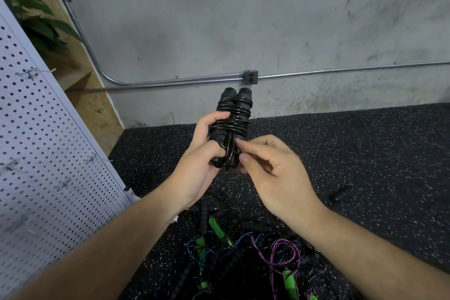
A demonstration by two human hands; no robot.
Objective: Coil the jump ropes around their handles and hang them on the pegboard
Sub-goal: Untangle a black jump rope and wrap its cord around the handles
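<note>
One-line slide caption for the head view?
Left hand grips a black jump rope coiled round its handles; right hand pinches the rope at their base, above a tangled rope pile.

I am looking down on a black rubber floor [365, 153] flecked with white, which runs back to a concrete wall [267, 31]. A tangled heap of jump ropes [243, 263] lies on it near the bottom edge, with green handles [201, 245], a purple cord [274, 263], a blue cord [241, 238] and black ribbed handles [226, 265] all knotted together. Well apart to the right, one lone ribbed handle [343, 193] lies by itself. At the left, the pegboard's foot [129, 193] meets the floor.
</note>
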